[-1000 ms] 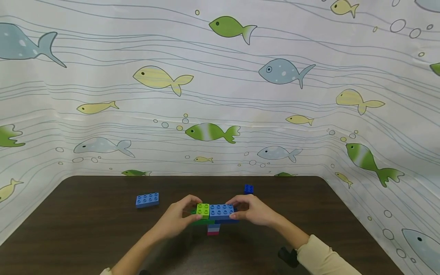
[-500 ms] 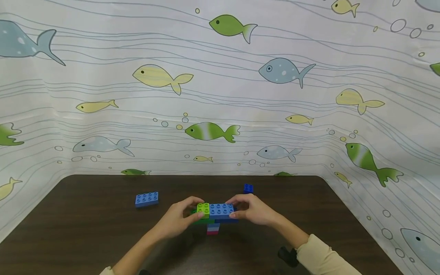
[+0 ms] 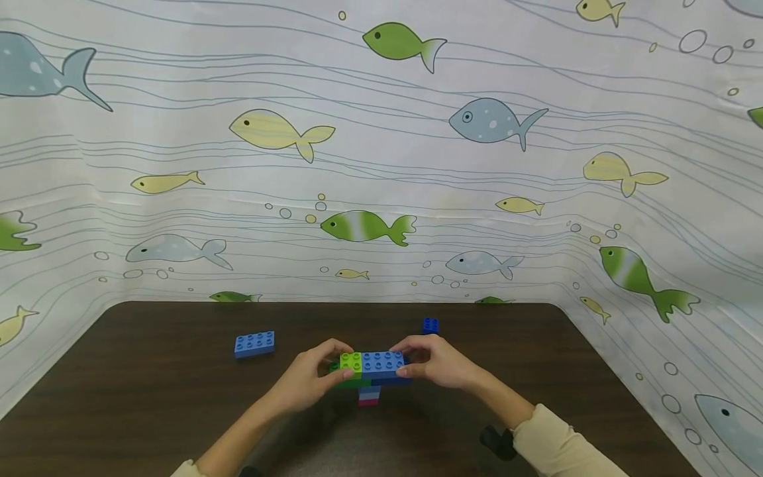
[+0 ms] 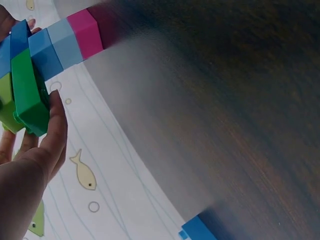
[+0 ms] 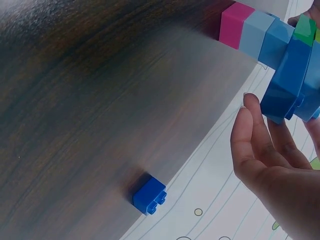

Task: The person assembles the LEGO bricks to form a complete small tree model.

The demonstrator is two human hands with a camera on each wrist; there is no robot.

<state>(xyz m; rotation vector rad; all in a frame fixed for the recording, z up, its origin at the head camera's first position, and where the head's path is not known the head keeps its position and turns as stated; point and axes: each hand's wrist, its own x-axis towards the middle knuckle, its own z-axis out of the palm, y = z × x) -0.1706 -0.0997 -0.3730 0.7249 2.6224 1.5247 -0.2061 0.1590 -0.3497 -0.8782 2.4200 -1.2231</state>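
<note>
A stack of toy building bricks stands on the dark table. Its foot is a pink brick, with a pale blue and a mid-blue brick above. Over these, a green brick and a dark blue brick lie end to end, wider than the column. On top sit a lime brick and a longer blue brick. My left hand pinches the lime brick between thumb and fingers. From the other side, my right hand pinches the blue top brick's right end.
A loose blue brick lies on the table at the back left. Behind my right hand is a small dark blue brick. A fish-patterned sheet rises along the table's back and sides.
</note>
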